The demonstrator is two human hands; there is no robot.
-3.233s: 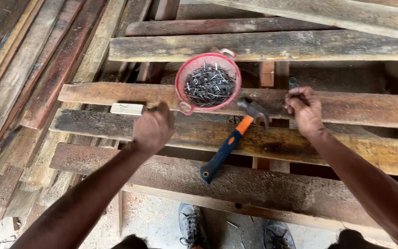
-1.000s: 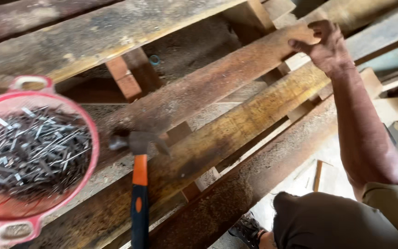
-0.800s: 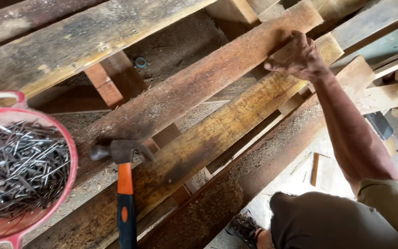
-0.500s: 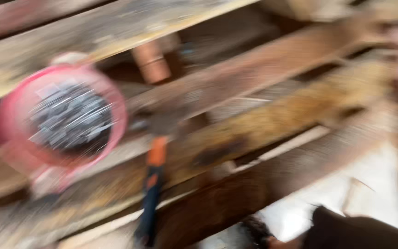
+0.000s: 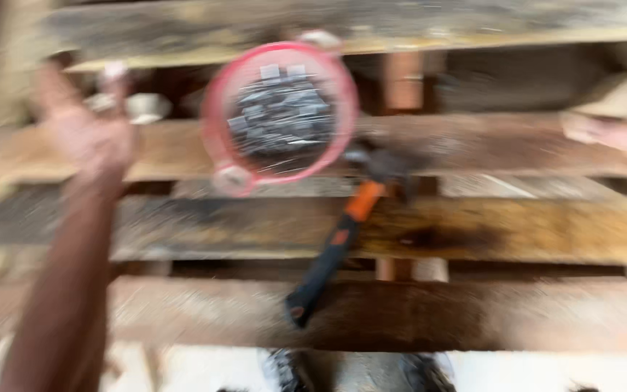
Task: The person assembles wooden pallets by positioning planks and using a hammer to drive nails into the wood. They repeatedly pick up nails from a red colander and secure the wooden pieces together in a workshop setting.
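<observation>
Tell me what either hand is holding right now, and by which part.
Nothing clearly. The left hand and right hand rest on a plank, though blur hides any grip. The hammer lies untouched between them.

Even daylight, no glare, soft shadows between boards, heavy motion blur across everything.

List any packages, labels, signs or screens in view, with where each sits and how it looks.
No labels, signs or screens show; the picture is blurred.
Nearest to a package: a round red bowl of grey nails, on the planks at upper centre.
Hammer: orange and black handle, lying just below the bowl, untouched.
Left hand rests on a plank at left; right hand at the right edge.
</observation>
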